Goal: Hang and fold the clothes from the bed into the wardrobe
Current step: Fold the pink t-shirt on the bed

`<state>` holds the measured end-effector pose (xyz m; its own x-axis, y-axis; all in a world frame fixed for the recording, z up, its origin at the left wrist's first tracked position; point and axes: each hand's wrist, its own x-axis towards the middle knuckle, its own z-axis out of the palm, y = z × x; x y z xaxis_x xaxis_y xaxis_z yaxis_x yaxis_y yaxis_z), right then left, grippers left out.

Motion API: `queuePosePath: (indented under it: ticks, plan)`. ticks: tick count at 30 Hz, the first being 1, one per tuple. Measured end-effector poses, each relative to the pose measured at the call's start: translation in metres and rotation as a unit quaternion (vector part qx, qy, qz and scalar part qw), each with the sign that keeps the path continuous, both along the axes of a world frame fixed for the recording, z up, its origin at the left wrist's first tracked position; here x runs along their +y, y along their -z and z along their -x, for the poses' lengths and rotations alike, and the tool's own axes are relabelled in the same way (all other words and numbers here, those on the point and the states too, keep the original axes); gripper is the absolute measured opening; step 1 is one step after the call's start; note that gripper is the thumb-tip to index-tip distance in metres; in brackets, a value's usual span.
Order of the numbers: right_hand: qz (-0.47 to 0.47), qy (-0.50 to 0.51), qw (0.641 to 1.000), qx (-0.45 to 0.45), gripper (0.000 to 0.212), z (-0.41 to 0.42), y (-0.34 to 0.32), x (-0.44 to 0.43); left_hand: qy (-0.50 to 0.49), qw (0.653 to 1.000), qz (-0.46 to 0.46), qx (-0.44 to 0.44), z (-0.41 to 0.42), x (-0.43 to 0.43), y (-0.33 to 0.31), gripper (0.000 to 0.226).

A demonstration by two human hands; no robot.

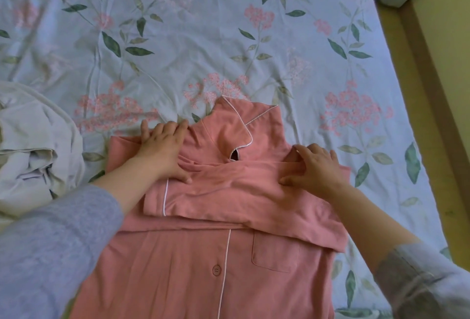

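Observation:
A salmon-pink pyjama shirt [229, 255] with white piping, a button and a chest pocket lies face up on the bed, collar pointing away from me. Both sleeves are folded across the chest. My left hand [164, 148] lies flat on the left shoulder, fingers spread and straight, pressing the cloth down. On the right shoulder my right hand [312, 166] rests over the folded sleeve, fingers bent, thumb and fingertips pinching a fold of the fabric.
The floral bedsheet [229, 38], pale blue with pink flowers and green leaves, spreads out beyond the shirt. A crumpled white garment [33, 145] lies at the left. The bed's yellow wooden frame [442, 89] runs down the right side.

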<state>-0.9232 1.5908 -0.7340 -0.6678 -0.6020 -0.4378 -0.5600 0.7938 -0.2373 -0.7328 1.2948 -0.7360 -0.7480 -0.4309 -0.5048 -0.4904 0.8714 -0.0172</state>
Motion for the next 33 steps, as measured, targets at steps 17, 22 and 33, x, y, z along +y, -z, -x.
queuePosePath:
  ticks: [17, 22, 33]
  plan:
    - [0.099, -0.007, 0.994, 0.044, 0.051, -0.019, -0.049, 0.019, -0.014, 0.983, -0.14, 0.119, -0.026, -0.012, -0.044, 0.04]
    - [0.141, -0.026, 0.983, 0.117, 0.052, -0.051, -0.08, 0.035, 0.02, 0.979, -0.117, 0.165, -0.057, 0.002, -0.083, 0.027]
    - [0.189, 0.002, 0.964, 0.189, 0.046, -0.176, -0.139, 0.115, 0.095, 0.945, -0.087, 0.3, -0.179, 0.08, -0.142, 0.041]
